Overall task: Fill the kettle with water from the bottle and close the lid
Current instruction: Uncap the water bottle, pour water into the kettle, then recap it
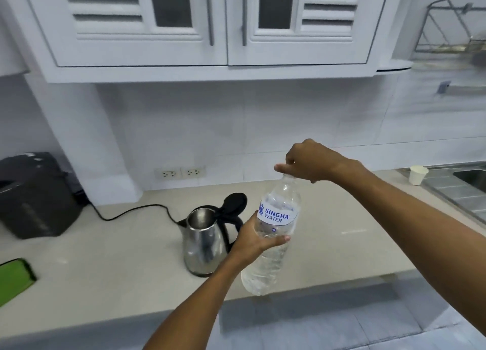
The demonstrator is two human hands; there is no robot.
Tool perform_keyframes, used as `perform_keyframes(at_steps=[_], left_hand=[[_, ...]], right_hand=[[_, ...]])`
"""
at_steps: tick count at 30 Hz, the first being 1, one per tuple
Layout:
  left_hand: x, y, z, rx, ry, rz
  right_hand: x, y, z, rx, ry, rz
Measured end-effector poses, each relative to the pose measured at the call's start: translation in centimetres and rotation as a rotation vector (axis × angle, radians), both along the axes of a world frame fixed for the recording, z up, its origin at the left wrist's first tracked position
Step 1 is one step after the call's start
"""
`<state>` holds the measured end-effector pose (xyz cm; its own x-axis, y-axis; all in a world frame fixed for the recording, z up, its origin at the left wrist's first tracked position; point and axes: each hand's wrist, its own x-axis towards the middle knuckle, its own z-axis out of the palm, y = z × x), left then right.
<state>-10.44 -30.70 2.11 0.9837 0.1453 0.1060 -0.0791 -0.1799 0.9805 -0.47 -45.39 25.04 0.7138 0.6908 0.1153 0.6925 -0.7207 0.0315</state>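
A steel kettle stands on the beige counter, its black lid swung up and its mouth open. Just right of it, my left hand grips the middle of a clear water bottle with a white and blue label, held upright above the counter's front edge. My right hand is at the bottle's top, fingers pinched around the neck where the cap sits. The cap itself is hidden under my fingers.
A black appliance sits at the left with a black cord running toward the kettle. A green item lies at the counter's left edge. A white paper cup and steel sink are at the right. Wall cabinets hang overhead.
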Motion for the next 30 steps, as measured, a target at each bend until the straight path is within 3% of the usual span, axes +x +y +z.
perform_keyframes(at_steps=[7, 13, 16, 24, 30], left_hand=[[-6.2, 6.2, 0.9, 0.052, 0.007, 0.088], [-10.2, 12.3, 1.6, 0.158, 0.047, 0.157], [-12.1, 15.1, 1.6, 0.213, 0.086, 0.202], [-15.9, 21.9, 2.4, 0.420, 0.271, 0.275], [-16.5, 24.9, 4.0, 0.597, 0.396, 0.295]], right_hand=[[-3.4, 6.1, -0.7, 0.113, 0.235, 0.077], [-5.0, 10.4, -1.4, 0.172, 0.337, 0.287], [-5.6, 11.7, -1.6, 0.234, 0.485, 0.406], [-5.4, 13.2, -4.4, 0.455, 0.425, 0.443], [-4.0, 12.7, -6.4, 0.426, 0.413, 0.414]])
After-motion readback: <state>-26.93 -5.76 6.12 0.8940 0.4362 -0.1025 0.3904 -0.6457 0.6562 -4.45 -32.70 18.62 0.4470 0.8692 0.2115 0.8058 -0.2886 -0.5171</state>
